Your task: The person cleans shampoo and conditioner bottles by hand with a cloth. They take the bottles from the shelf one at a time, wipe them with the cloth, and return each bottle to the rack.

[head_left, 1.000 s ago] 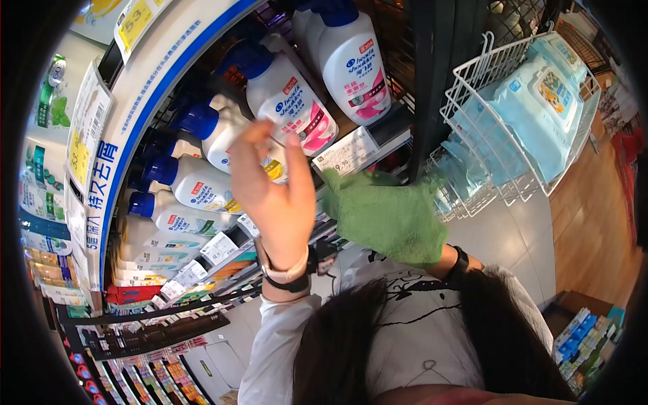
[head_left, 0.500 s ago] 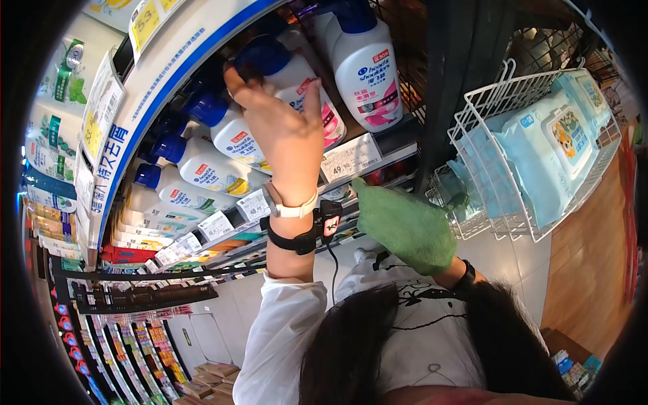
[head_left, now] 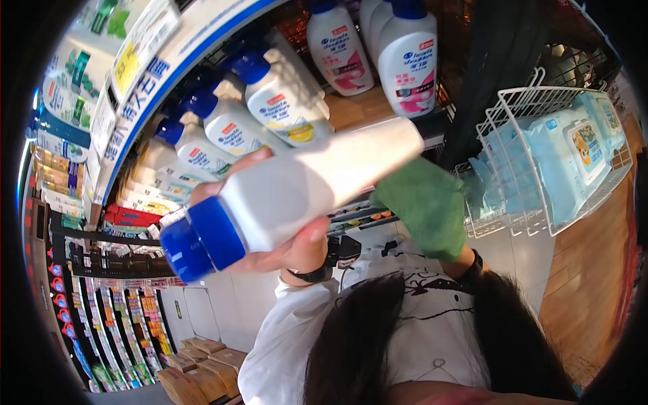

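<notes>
My left hand point(head_left: 307, 250) is wrapped round a white shampoo bottle point(head_left: 317, 179) with a blue cap, its thumb on the near side and fingertips at the far side. The bottle lies tilted in front of the shelf, cap toward the lower left, base toward the upper right, with a plain unlabelled side facing me. A green cloth point(head_left: 425, 209) covers my right hand point(head_left: 460, 262), whose fingers are hidden beneath it. Behind the held bottle, a shampoo bottle with a yellow-marked label point(head_left: 280, 108) stands at the front of its row.
Pink-labelled shampoo bottles point(head_left: 408, 64) stand on the shelf point(head_left: 361, 115) at the top. On the right hangs a white wire basket point(head_left: 503, 135) with light blue wipe packs point(head_left: 550, 158). Cardboard boxes point(head_left: 202, 371) sit on the floor at lower left, near another stocked shelf.
My left hand has drawn a shampoo bottle off the shelf toward me and tipped it over. Bare shelf board shows where it stood. The green cloth has shifted slightly right.
</notes>
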A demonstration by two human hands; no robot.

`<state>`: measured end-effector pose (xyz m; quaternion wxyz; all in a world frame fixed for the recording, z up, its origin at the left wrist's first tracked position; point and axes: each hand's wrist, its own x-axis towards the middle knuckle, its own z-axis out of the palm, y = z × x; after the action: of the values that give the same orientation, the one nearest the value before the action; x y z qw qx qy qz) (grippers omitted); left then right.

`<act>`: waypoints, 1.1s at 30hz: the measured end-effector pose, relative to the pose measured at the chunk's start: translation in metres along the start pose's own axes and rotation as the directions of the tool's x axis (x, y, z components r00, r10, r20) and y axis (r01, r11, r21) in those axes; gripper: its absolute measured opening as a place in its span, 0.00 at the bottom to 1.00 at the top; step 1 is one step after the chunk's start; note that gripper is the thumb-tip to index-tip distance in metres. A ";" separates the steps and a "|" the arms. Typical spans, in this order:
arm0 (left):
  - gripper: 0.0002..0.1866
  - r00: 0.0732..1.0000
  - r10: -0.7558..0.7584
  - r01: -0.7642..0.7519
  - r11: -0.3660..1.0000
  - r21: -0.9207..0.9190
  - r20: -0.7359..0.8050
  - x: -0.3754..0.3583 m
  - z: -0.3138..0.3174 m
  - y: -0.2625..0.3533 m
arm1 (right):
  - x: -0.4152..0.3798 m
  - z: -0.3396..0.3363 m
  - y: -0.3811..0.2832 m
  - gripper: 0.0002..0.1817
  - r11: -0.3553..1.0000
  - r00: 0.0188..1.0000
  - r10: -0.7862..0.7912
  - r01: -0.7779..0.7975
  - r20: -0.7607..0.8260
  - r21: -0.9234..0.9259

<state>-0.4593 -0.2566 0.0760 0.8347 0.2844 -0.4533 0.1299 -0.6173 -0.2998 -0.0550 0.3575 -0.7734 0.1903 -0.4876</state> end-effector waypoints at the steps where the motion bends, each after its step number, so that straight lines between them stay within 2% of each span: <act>1: 0.52 0.999 -0.042 0.044 0.995 -0.084 0.023 -0.010 -0.006 -0.003 | -0.001 0.003 -0.002 0.13 1.000 1.000 0.008 -0.008 -0.001 0.013; 2: 0.52 0.995 -0.086 0.093 0.981 -0.168 0.050 -0.022 -0.006 -0.006 | -0.002 0.006 -0.003 0.13 1.000 1.000 0.017 -0.017 -0.001 0.024; 4: 0.44 0.919 -0.313 0.346 0.932 -0.111 0.239 -0.037 -0.019 -0.005 | -0.007 0.013 -0.008 0.13 0.998 0.999 0.044 -0.044 -0.005 0.052; 5: 0.43 0.857 -0.426 0.503 0.813 -0.295 0.289 -0.049 -0.024 -0.007 | -0.009 0.016 -0.010 0.13 0.997 0.998 0.057 -0.057 -0.008 0.060; 6: 0.42 0.781 -0.513 0.624 0.635 -0.455 0.356 -0.067 -0.025 -0.009 | -0.011 0.020 -0.011 0.13 0.995 0.998 0.070 -0.069 -0.005 0.065; 8: 0.42 0.726 -0.641 0.673 0.590 -0.447 0.248 -0.100 -0.028 -0.006 | -0.016 0.029 -0.017 0.13 0.993 0.996 0.088 -0.087 -0.009 0.078; 11: 0.41 0.697 -0.630 0.716 0.586 -0.379 0.343 -0.095 -0.055 -0.001 | -0.019 0.040 -0.022 0.13 0.987 0.992 0.122 -0.119 -0.017 0.110; 12: 0.45 0.660 -0.669 0.749 0.551 -0.368 0.343 -0.090 -0.062 0.001 | -0.019 0.045 -0.024 0.13 0.985 0.991 0.133 -0.130 -0.020 0.114; 13: 0.41 0.663 -0.659 0.744 0.632 -0.216 0.355 -0.082 -0.069 0.005 | -0.020 0.049 -0.027 0.13 0.983 0.990 0.140 -0.137 -0.021 0.122; 15: 0.37 0.622 -0.687 0.767 0.632 -0.114 0.377 -0.065 -0.070 0.020 | -0.022 0.060 -0.030 0.13 0.980 0.988 0.153 -0.148 -0.023 0.135; 18: 0.32 0.619 -0.659 0.725 0.689 0.014 0.428 -0.052 -0.087 0.031 | -0.025 0.078 -0.037 0.13 0.975 0.985 0.172 -0.165 -0.032 0.151; 21: 0.29 0.483 -0.693 0.666 0.687 0.290 0.535 -0.056 -0.116 0.038 | -0.029 0.094 -0.043 0.13 0.972 0.982 0.184 -0.175 -0.046 0.154; 22: 0.29 0.523 -0.582 0.448 0.809 0.380 0.622 -0.047 -0.116 0.041 | -0.030 0.099 -0.045 0.13 0.971 0.980 0.190 -0.180 -0.054 0.159; 23: 0.30 0.462 -0.593 0.461 0.796 0.392 0.659 -0.048 -0.122 0.042 | -0.029 0.104 -0.046 0.13 0.971 0.979 0.192 -0.180 -0.062 0.158; 25: 0.31 0.401 -0.624 0.410 0.777 0.478 0.670 -0.053 -0.138 0.046 | -0.028 0.111 -0.048 0.13 0.971 0.978 0.194 -0.180 -0.081 0.160; 28: 0.32 0.404 -0.557 0.226 0.829 0.511 0.725 -0.049 -0.149 0.056 | -0.030 0.118 -0.053 0.13 0.968 0.972 0.209 -0.189 -0.106 0.166; 31: 0.36 0.300 -0.610 0.315 0.789 0.528 0.733 -0.041 -0.156 0.065 | -0.034 0.120 -0.058 0.13 0.967 0.968 0.216 -0.194 -0.125 0.166; 33: 0.40 0.233 -0.609 0.441 0.761 0.475 0.758 -0.037 -0.161 0.064 | -0.036 0.120 -0.062 0.13 0.967 0.967 0.216 -0.193 -0.135 0.166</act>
<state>-0.4003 -0.1085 -0.0011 0.4371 0.5093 -0.6821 -0.2904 -0.5298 -0.1911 -0.0639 0.4484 -0.6807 0.2583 -0.5186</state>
